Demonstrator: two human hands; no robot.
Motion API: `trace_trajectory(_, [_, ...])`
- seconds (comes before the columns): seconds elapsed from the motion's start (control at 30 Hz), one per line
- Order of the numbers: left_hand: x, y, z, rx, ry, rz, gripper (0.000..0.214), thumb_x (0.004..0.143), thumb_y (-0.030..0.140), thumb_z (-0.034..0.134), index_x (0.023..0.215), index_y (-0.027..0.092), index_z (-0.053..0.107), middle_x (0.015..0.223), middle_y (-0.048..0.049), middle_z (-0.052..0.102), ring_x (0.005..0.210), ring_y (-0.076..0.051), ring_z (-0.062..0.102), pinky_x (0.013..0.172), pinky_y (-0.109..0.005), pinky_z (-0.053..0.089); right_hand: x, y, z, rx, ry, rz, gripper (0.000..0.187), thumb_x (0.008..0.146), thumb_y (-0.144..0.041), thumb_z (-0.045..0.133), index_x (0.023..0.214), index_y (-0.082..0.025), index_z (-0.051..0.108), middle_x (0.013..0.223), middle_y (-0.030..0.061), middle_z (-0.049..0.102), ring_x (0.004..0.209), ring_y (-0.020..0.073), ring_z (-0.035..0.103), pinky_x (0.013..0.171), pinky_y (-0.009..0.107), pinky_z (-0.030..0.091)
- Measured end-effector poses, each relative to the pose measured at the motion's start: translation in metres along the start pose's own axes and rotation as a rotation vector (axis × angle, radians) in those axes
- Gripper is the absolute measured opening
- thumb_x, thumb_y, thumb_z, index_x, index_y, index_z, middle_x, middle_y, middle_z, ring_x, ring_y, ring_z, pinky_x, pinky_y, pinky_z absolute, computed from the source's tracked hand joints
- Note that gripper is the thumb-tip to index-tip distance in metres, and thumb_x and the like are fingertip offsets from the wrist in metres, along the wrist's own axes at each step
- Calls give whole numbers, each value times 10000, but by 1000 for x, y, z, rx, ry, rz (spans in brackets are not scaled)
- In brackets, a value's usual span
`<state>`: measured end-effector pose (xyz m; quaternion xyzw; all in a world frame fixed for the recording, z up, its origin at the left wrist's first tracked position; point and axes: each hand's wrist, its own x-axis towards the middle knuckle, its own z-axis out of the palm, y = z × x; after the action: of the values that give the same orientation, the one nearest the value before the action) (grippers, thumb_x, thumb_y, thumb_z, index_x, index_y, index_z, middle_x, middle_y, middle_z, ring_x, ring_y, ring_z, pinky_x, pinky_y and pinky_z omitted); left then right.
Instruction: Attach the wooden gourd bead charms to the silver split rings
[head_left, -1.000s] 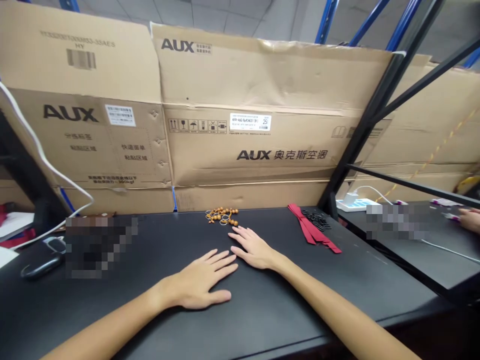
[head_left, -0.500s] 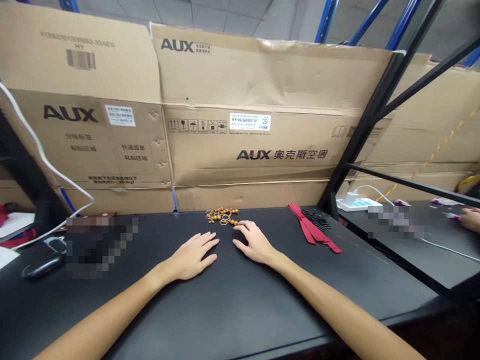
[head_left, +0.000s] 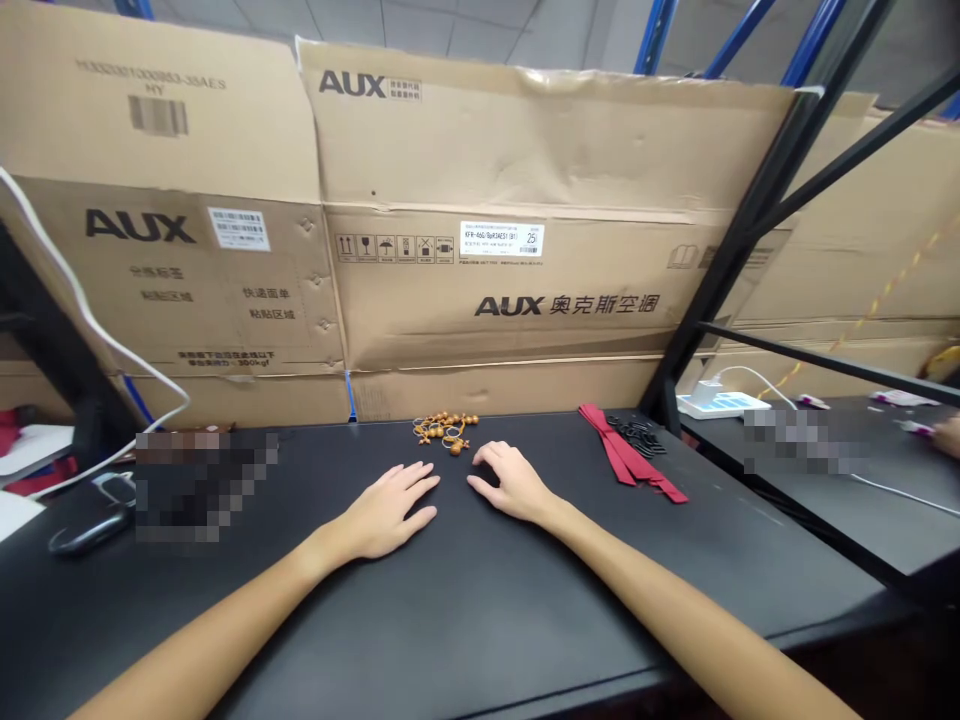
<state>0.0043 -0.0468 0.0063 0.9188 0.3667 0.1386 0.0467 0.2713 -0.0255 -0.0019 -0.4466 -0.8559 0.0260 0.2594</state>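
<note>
My left hand (head_left: 386, 512) lies palm down on the black tabletop (head_left: 420, 640), fingers spread, holding nothing. My right hand (head_left: 511, 482) rests on the same surface with its fingers slightly curled and the thumb apart; nothing shows in it. Just beyond both hands is a small pile of orange-brown beaded key rings (head_left: 446, 430) with metal rings. My right fingertips are close to the pile but apart from it. To the right of that hand lie red ribbon strips (head_left: 630, 455), crossed over each other, beside a heap of small black pieces (head_left: 636, 436) whose kind I cannot make out.
Cardboard panels (head_left: 495, 345) stand along the back edge. A black metal frame (head_left: 720, 270) rises at the right, with a white power strip (head_left: 724, 404) behind it. At the left are a white cable (head_left: 90, 310) and a dark rounded object (head_left: 90, 530). Another person's hand (head_left: 949, 436) shows far right.
My right hand has drawn slightly away from the beaded key rings, and the nearest beads now sit a little further left. My left hand stays in place.
</note>
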Motion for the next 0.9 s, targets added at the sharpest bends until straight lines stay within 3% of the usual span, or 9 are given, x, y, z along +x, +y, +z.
trace_trajectory(0.07, [0, 1, 0, -10, 18, 2, 495, 972, 491, 376, 1392, 244, 460, 1493, -76, 389, 1367, -269, 366, 1148, -469, 251, 2, -2, -1, -2, 3, -9, 377, 901, -427, 522, 1205, -206, 549, 1256, 106, 570, 1145, 251, 507, 965, 415, 410])
trace_trajectory(0.17, [0, 1, 1, -21, 39, 5, 484, 968, 488, 389, 1384, 254, 470, 1485, -68, 404, 1365, -263, 371, 1147, -459, 257, 6, -2, -1, -2, -80, -37, 552, 902, -492, 495, 1395, -263, 399, 1486, 75, 370, 1315, 266, 372, 1032, 442, 363])
trace_trajectory(0.27, [1, 0, 2, -20, 39, 7, 480, 966, 484, 395, 1372, 245, 485, 1477, -74, 416, 1360, -268, 378, 1142, -460, 266, 10, -2, -1, -10, -182, -37, 625, 916, -549, 430, 1464, -275, 304, 1544, 50, 272, 1378, 283, 294, 1095, 467, 290])
trace_trajectory(0.37, [2, 0, 3, -20, 51, 7, 478, 964, 482, 397, 1359, 235, 500, 1468, -82, 428, 1354, -274, 386, 1135, -460, 282, 10, -2, -1, -7, -220, -48, 608, 928, -550, 402, 1467, -284, 305, 1531, 30, 307, 1388, 290, 281, 1127, 476, 238])
trace_trajectory(0.53, [4, 1, 4, -5, 49, 8, 481, 969, 479, 384, 1368, 231, 488, 1460, -82, 440, 1359, -270, 379, 1139, -462, 278, 9, -4, -1, 21, -135, -83, 515, 919, -491, 473, 1376, -255, 435, 1437, 71, 445, 1334, 266, 364, 1082, 453, 312])
trace_trajectory(0.73, [4, 2, 1, 30, 37, 13, 477, 970, 460, 390, 1366, 213, 487, 1459, -99, 438, 1356, -271, 382, 1130, -467, 294, 9, -7, 0, -12, -52, -76, 520, 902, -465, 504, 1359, -222, 448, 1416, 90, 449, 1218, 261, 450, 1006, 428, 377])
trace_trajectory(0.9, [4, 5, -1, 55, 16, -7, 489, 972, 454, 381, 1360, 178, 492, 1449, -122, 447, 1358, -271, 380, 1134, -471, 289, 26, -18, 10, -95, -88, -76, 495, 939, -440, 425, 1385, -228, 437, 1450, 60, 431, 1139, 267, 462, 962, 426, 386])
